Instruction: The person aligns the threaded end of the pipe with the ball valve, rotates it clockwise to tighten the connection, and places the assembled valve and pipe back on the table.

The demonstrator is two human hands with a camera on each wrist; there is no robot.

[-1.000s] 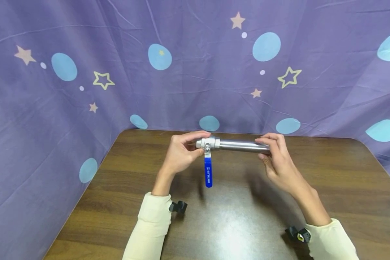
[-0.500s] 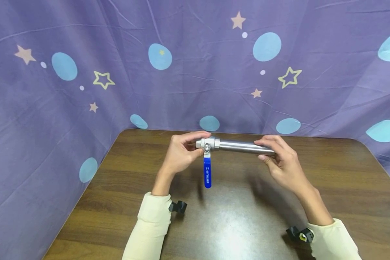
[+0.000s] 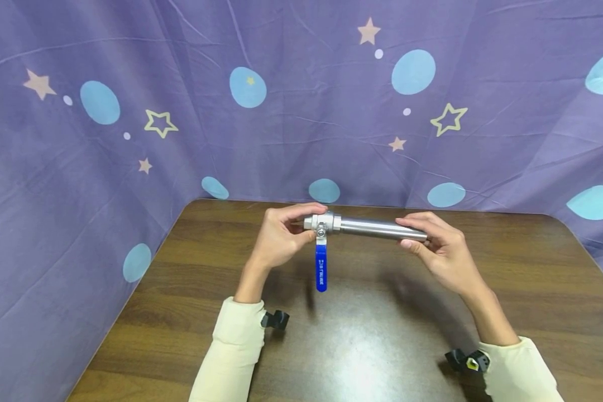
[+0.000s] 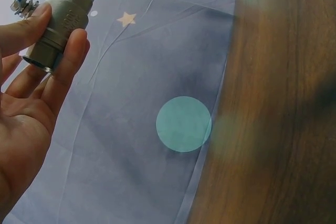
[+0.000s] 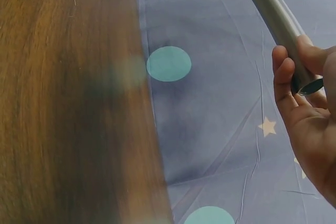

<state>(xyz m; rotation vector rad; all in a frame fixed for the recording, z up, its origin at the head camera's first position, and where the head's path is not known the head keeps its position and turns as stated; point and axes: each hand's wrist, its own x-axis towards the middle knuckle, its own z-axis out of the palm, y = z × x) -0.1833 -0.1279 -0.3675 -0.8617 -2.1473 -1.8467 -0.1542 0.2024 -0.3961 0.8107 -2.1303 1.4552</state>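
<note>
A silver ball valve [image 3: 324, 221] with a blue lever handle [image 3: 321, 268] is held above the table by my left hand [image 3: 276, 237], thumb below and fingers over its top. The lever points toward me. From the valve's right end runs a plain metal pipe [image 3: 367, 226], joined to it and sloping slightly down to the right. My right hand [image 3: 444, 254] pinches the pipe near its free end, thumb underneath. In the right wrist view the pipe's open end [image 5: 311, 86] shows between thumb and fingers. The left wrist view shows the valve's open end [image 4: 39, 61] near my palm.
Below both hands lies a brown wooden table [image 3: 362, 312]. A purple curtain [image 3: 301, 111] with stars and dots hangs behind it and along the left side. Black wrist mounts sit at the left cuff [image 3: 275, 320] and right cuff [image 3: 467, 360].
My right hand has shifted a little to the right and rolled, and the pipe's right end has dipped and shows more. The left hand has hardly moved.
</note>
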